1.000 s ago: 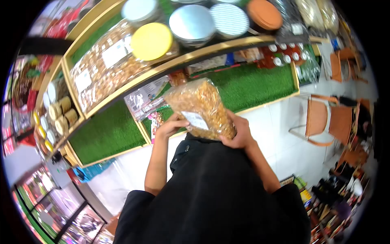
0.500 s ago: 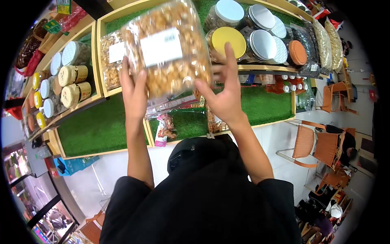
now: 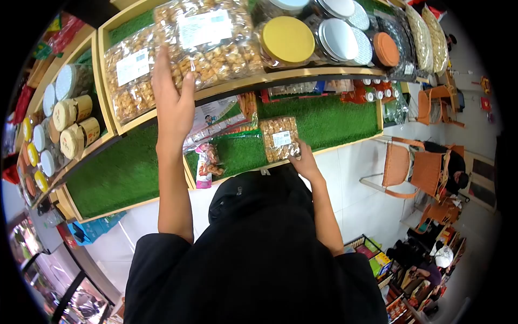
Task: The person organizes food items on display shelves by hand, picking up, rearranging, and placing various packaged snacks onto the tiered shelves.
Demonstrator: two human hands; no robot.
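Observation:
On the upper shelf, a large clear pack of golden-brown snack pieces (image 3: 216, 65) with a white label lies beside a similar snack pack (image 3: 129, 92). My left hand (image 3: 174, 102) is at the large pack's lower left, between the two, fingers stretched and thumb apart. Below, on the lower shelf, rests a smaller labelled snack pack (image 3: 278, 150). My right hand (image 3: 306, 163) has its thumb and fingers around that pack's near right corner. A pink-and-white snack bag (image 3: 204, 171) lies to the left of it.
Jars with yellow (image 3: 287, 40), white and orange lids line the upper shelf to the right. Other jars (image 3: 75, 129) stand at left. A wooden rim (image 3: 334, 141) edges the green-lined lower shelf (image 3: 329, 116). Orange chairs (image 3: 396, 162) and seated people are at right.
The large snack pack has come down onto the upper shelf. My right hand has left it and moved down to the smaller pack. My left hand stays near the large pack.

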